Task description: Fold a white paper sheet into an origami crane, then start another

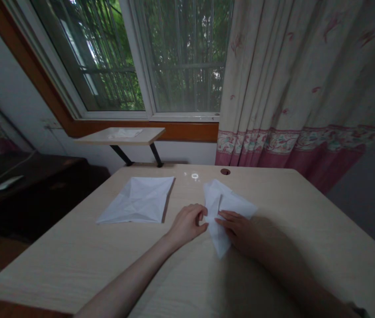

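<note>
On the pale wood-grain bench (75, 269), a folded white paper sheet (232, 203) lies under the right grip (237, 229), whose fingers spread flat and press down on it. The left grip (186, 225) curls loosely, fingertips against the sheet's edge. A creased white paper square (136, 201) lies apart to the left.

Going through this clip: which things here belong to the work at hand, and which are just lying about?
Things:
folded white paper, under the right hand
left hand, at the paper's edge
creased white sheet, alongside

Rest:
pale wooden desk
small side table
dark cabinet
floral curtain
</note>
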The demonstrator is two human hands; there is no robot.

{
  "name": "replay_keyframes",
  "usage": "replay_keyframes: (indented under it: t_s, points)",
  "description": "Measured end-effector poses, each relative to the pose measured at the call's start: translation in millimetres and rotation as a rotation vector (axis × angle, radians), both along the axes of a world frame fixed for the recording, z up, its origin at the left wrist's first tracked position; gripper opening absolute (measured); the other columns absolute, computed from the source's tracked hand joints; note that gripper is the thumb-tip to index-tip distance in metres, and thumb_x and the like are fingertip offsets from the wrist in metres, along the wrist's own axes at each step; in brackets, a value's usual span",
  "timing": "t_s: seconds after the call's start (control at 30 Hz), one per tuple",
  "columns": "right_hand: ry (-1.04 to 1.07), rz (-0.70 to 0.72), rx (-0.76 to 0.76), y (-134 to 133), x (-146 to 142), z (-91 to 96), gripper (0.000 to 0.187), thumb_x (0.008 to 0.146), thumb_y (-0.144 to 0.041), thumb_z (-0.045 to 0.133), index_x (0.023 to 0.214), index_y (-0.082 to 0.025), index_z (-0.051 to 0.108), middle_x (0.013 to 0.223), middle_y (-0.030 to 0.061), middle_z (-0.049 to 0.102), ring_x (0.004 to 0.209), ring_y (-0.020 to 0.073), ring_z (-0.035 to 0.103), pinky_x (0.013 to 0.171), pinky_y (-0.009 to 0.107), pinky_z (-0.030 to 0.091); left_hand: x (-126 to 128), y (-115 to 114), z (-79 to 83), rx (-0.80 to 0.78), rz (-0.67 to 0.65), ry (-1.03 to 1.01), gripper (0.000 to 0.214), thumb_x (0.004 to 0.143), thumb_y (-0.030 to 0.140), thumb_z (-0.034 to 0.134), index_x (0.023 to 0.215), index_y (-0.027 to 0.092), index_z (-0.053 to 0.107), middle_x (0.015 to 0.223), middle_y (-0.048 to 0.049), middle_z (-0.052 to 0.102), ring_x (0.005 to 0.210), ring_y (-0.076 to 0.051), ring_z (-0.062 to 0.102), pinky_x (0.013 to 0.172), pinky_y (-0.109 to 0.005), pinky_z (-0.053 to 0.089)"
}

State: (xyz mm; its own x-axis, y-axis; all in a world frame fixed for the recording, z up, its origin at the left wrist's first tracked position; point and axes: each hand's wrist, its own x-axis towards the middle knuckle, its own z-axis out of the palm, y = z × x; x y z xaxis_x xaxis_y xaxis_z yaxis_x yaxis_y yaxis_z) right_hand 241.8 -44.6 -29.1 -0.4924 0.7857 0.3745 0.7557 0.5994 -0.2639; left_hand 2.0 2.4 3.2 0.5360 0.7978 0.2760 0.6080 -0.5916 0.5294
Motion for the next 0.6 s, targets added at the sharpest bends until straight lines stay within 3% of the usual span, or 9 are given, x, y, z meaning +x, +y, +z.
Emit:
replay_keyframes:
  t_s: [0.17,0.6]
  points:
    - [0.009,0.009,-0.009,0.5,0.4,-0.3,0.058,0.082,0.001,0.047,0.130,-0.025,0.067,0.136,0.0070,0.067,0.129,0.0206,0.060,0.112,0.042,0.050,0.0,-2.4,3.0,-0.064,-0.003,0.038,0.023,0.080,0.019,0.071,0.098,0.022,0.057,0.068,0.0077,0.056,0.070,-0.017,0.059,0.076,-0.030,0.041]
    - [-0.036,-0.029,-0.032,-4.4,-3.9,9.5,0.058,0.082,0.003,0.047,0.129,-0.024,0.068,0.137,0.0062,0.067,0.128,0.0211,0.061,0.111,0.041,0.051,-2.7,-1.3,0.0,-0.041,-0.054,0.035,0.014,0.084,0.019,0.068,0.091,0.022,0.055,0.068,0.0072,0.059,0.069,-0.017,0.061,0.079,-0.031,0.042]
